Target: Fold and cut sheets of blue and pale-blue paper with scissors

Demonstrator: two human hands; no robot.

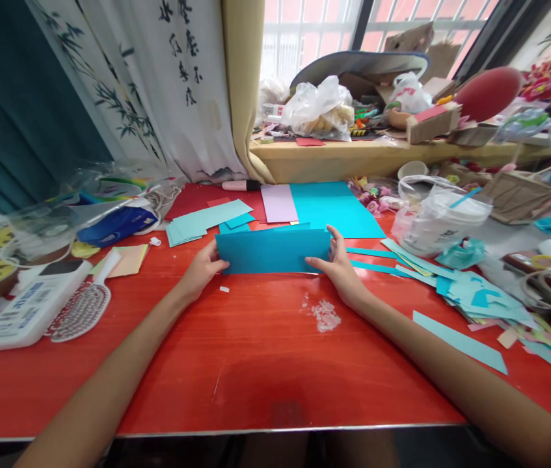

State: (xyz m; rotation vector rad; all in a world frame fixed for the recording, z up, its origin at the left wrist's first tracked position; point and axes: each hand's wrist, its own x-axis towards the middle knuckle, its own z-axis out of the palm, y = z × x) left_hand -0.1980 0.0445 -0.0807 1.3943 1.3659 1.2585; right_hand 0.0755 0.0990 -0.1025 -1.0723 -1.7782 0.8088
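A long strip of blue paper [272, 252] stands on edge above the red table, held at both ends. My left hand [205, 268] pinches its left end, thumb in front. At the right end my right hand [337, 268] grips it the same way, thumb on the near face and fingers behind. Just behind the strip lie a large bright blue sheet [336, 208], a lilac sheet [279, 203] and pale green paper pieces [211, 218]. Small clear bits [326, 316] are scattered on the table near my right wrist.
On the left are a hairbrush [84, 309], a white box-like item [31, 305] and a blue packet [116, 224]. Paper scraps [484, 296] and a white plastic tub [434, 218] crowd the right. Behind, a cluttered windowsill [314, 156] holds a plastic bag [321, 107].
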